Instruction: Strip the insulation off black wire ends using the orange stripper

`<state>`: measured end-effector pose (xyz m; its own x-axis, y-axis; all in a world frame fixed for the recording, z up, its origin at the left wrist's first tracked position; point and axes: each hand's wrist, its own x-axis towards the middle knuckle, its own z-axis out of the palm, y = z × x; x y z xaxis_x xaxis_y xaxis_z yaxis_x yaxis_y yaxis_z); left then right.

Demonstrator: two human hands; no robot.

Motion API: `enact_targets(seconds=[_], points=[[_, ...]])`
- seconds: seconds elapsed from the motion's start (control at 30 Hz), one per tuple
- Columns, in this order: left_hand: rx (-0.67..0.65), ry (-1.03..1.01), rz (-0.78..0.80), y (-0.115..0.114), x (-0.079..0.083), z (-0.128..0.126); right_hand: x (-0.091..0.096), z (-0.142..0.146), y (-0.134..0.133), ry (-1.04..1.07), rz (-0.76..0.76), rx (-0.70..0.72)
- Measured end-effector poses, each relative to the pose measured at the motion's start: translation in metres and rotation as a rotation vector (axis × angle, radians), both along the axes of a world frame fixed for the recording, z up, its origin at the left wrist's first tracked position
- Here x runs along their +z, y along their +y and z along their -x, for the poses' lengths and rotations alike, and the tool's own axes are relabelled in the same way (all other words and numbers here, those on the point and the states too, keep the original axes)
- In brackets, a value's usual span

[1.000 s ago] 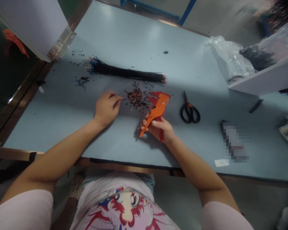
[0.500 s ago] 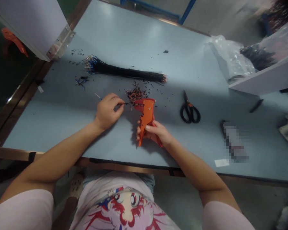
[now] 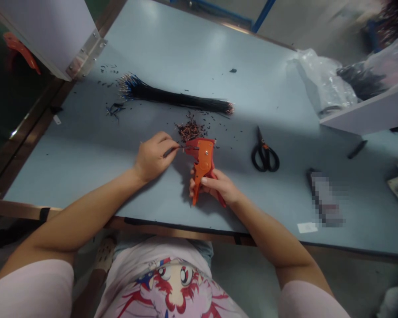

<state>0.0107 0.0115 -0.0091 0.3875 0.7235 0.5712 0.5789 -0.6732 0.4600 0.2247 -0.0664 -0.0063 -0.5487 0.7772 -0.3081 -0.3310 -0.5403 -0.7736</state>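
Observation:
My right hand is wrapped round the handles of an orange and red wire stripper, its jaw end pointing up and to the left. Pinched in the fingers of my left hand is a thin black wire, whose end reaches the stripper's jaws. Whether the jaws are clamped on it, I cannot tell. Just beyond the jaws lies a pile of wire scraps, copper and black. Behind that stretches a long bundle of black wires, blue with metal tips at the left and copper-coloured at the right.
Black-handled scissors lie right of the stripper. Further right are a blurred-out object, a white label and a plastic bag by a panel. Short blue wire pieces lie at the left.
My left hand has moved slightly right, bringing the wire closer into the stripper's jaws. The right hand keeps its grip on the stripper. The whole view has shifted a little.

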Motion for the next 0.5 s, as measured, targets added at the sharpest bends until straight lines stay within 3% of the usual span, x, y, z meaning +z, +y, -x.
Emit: enact_targets(seconds=[0.5], points=[[0.02,0.056,-0.002,-0.0076,0.0039,-0.0024,-0.0005,0.0013,-0.0007,-0.069,0.049,0.023]])
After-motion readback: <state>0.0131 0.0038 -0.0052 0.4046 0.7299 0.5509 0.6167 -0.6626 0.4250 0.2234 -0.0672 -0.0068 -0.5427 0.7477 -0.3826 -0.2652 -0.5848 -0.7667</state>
